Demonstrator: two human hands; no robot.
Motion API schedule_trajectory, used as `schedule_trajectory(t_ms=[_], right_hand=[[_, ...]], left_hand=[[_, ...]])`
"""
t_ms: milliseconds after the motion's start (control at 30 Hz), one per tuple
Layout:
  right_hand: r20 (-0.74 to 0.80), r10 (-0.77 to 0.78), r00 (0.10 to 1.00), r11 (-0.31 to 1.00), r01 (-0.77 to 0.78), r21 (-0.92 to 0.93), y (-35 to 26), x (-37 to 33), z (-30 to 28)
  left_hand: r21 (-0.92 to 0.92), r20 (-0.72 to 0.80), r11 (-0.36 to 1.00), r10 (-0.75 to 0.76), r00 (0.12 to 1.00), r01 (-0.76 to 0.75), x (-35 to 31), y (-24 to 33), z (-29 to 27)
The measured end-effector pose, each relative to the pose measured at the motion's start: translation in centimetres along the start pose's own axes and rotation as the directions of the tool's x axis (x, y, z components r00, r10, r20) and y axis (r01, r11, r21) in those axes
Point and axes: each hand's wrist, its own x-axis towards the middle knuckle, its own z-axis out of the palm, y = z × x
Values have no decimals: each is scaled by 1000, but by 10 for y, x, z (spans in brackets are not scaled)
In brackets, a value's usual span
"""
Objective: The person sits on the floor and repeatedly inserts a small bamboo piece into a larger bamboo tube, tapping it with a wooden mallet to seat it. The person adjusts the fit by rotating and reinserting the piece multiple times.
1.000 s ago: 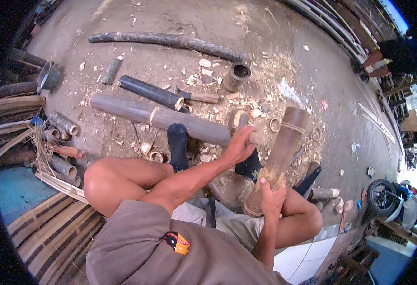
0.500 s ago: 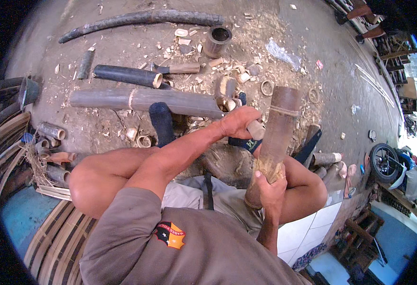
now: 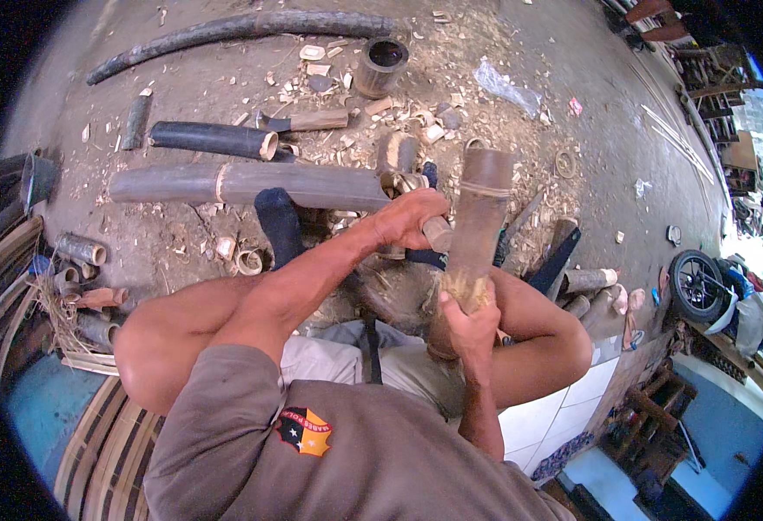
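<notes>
My left hand (image 3: 419, 215) is closed round a wooden handle (image 3: 438, 234), whose rounded end sticks out toward the bamboo tube. The rest of that tool is hidden, so I cannot tell its kind. My right hand (image 3: 471, 318) grips the lower part of a brown bamboo tube (image 3: 475, 221), which leans up and away from my lap. Cord is wound around the tube near its top. Pale, scraped-looking material shows by my right fingers. A narrow grey strip (image 3: 520, 219) is partly hidden behind the tube.
A long bamboo pole (image 3: 299, 184) lies beyond my sock-covered foot (image 3: 275, 227). Farther off are a dark tube (image 3: 212, 139), a wooden-handled blade (image 3: 303, 121), an upright bamboo cup (image 3: 381, 68) and a curved pole (image 3: 234, 33). Chips litter the ground. Slatted bamboo (image 3: 108, 447) stands at left, a wheel (image 3: 696, 285) at right.
My whole view has shifted slightly, so the scene sits farther left. The bamboo tube has moved a little left, nearer the handle in my left hand. Both hands keep their grips.
</notes>
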Motion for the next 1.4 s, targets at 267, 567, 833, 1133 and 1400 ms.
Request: schedule_trajectory(t_ms=[267, 567, 833, 1133, 1400], right_hand=[[-20, -95, 995, 988, 92, -125, -14, 23, 3], [84, 14, 996, 972, 7, -236, -42, 49, -4], [142, -74, 987, 966, 107, -236, -62, 43, -13], [-21, -98, 995, 988, 100, 118, -75, 22, -23], [114, -87, 990, 980, 106, -168, -44, 48, 3]], left_hand=[[-91, -179, 989, -129, 975, 114, 15, 1, -11], [-124, -268, 943, -330, 905, 308, 26, -3, -19], [-224, -349, 947, -299, 888, 231, 24, 16, -3], [-55, -288, 992, -125, 950, 114, 25, 29, 16], [-456, -400, 783, -606, 688, 424, 13, -5, -30]])
